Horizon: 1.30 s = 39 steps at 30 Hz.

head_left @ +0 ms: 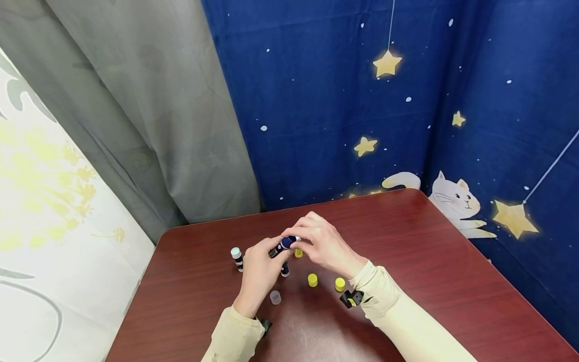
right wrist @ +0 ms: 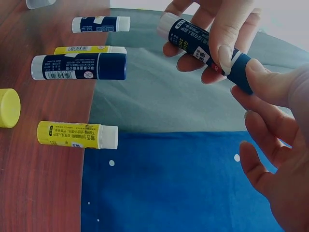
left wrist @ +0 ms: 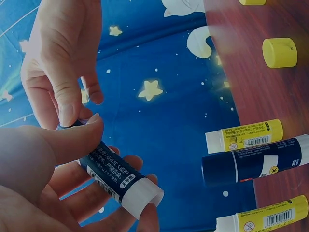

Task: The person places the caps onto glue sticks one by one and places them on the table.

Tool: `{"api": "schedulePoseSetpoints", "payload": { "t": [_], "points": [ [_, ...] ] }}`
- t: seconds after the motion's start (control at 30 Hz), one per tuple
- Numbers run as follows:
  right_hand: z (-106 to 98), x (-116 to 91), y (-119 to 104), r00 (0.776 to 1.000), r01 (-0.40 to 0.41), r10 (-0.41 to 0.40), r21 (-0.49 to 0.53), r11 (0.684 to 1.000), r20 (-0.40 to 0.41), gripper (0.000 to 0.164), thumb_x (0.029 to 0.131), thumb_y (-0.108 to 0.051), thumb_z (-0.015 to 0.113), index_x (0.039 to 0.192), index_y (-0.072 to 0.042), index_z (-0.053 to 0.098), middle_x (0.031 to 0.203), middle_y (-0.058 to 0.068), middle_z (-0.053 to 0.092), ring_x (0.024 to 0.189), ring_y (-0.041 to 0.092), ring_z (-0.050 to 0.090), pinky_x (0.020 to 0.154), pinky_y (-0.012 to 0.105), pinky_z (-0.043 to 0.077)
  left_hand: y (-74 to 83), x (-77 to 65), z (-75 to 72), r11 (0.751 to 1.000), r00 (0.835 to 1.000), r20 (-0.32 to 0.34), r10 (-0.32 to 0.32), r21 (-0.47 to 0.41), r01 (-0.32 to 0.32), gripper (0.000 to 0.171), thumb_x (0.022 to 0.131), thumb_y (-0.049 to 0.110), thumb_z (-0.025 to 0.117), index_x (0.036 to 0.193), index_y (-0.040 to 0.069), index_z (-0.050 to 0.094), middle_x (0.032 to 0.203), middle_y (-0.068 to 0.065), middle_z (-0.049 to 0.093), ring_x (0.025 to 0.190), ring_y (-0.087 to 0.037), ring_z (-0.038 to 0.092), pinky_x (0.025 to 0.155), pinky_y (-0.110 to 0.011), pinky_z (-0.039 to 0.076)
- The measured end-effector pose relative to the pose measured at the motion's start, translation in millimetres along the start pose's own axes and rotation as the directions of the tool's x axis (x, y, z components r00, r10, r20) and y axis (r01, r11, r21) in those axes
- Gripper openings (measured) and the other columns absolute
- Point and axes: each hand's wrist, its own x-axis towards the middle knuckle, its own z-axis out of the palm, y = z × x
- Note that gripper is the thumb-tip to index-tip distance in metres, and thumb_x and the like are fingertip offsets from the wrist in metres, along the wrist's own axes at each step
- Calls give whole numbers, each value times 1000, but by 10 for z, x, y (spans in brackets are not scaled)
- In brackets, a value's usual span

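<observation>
My left hand [head_left: 262, 264] grips the body of a navy glue stick [right wrist: 198, 46], held tilted above the table. Its blue cap [right wrist: 240, 72] is pinched between the thumb and fingers of my right hand [head_left: 323, 246]. The cap sits on the stick's end. Behind the hands, another navy glue stick [right wrist: 72, 66] stands upright with its blue cap on. Two yellow glue sticks, one nearer [right wrist: 72, 134] and one partly hidden [right wrist: 82, 49], show white tops without caps. A smaller navy stick [head_left: 237, 259] with a white top stands left of my left hand.
Two yellow caps, one left [head_left: 312, 280] and one right [head_left: 340, 284], lie on the reddish-brown table [head_left: 203, 306] near my right wrist. A translucent cap [head_left: 275, 297] lies beside my left wrist. Grey [head_left: 145, 100] and blue starry curtains [head_left: 316, 100] hang behind the table's far edge.
</observation>
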Motion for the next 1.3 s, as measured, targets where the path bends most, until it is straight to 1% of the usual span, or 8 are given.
{"api": "schedulePoseSetpoints", "payload": {
  "t": [0.13, 0.27, 0.53, 0.67, 0.8, 0.87, 1.03, 1.3],
  "points": [
    [8, 4, -7, 1000, 11, -11, 8, 1000, -3, 30, 84, -12, 83, 113, -20, 76, 98, -7, 66, 92, 12, 50, 76, 24, 44, -1, -8, -2, 1000, 1000, -13, 9, -3, -9, 32, 85, 30, 83, 115, 21, 78, 86, 7, 69, 73, -9, 64, 61, -24, 52],
    [5, 5, -21, 1000, -9, 9, 7, 1000, 11, 31, 84, -14, 83, 113, -22, 76, 96, -8, 65, 92, 11, 49, 75, 23, 44, -3, -11, 2, 1000, 1000, -25, 14, 4, -14, 34, 84, 28, 84, 116, 20, 78, 87, 5, 70, 74, -9, 65, 61, -24, 53],
    [2, 11, -56, 998, -46, 46, -7, 999, 30, 33, 84, -14, 83, 115, -22, 75, 92, -9, 61, 89, 8, 47, 72, 23, 44, 9, -17, -5, 1000, 999, -32, 8, 5, -8, 34, 84, 25, 84, 117, 19, 77, 87, 4, 71, 71, -9, 64, 57, -23, 50],
    [18, 14, -64, 999, -35, 36, -20, 999, 18, 32, 83, -16, 84, 113, -21, 75, 91, -9, 61, 87, 9, 47, 71, 23, 43, 18, -21, -9, 999, 998, -46, 33, 30, -31, 33, 84, 26, 84, 116, 17, 78, 85, 4, 72, 69, -11, 63, 56, -24, 47],
    [30, 17, -77, 1000, -19, 19, -40, 999, 5, 29, 84, -17, 83, 111, -20, 75, 89, -7, 60, 86, 11, 48, 71, 23, 43, 21, -18, -2, 996, 995, -72, 68, 62, -63, 32, 83, 28, 85, 113, 17, 79, 86, 3, 73, 73, -15, 66, 60, -29, 49],
    [31, 18, -89, 1000, -19, 19, -47, 999, 1, 28, 84, -18, 83, 110, -20, 74, 88, -7, 60, 86, 11, 48, 71, 23, 43, 29, -21, -2, 996, 994, -80, 71, 68, -66, 33, 83, 28, 86, 113, 16, 79, 89, 2, 74, 77, -17, 69, 63, -31, 51],
    [44, 18, -114, 1000, -27, 27, -58, 998, -6, 27, 86, -17, 82, 111, -19, 73, 88, -8, 59, 86, 12, 48, 72, 24, 43, 59, -29, -8, 996, 992, -104, 67, 62, -60, 34, 82, 26, 86, 113, 13, 79, 92, 0, 75, 81, -18, 71, 67, -35, 53],
    [48, 11, -150, 999, -49, 48, -59, 997, -6, 27, 86, -17, 81, 112, -18, 73, 87, -9, 57, 87, 11, 48, 74, 24, 44, 101, -57, -3, 996, 989, -133, 67, 68, -59, 31, 83, 23, 85, 112, 13, 79, 92, -1, 75, 80, -20, 71, 69, -36, 56]
  ]
}}
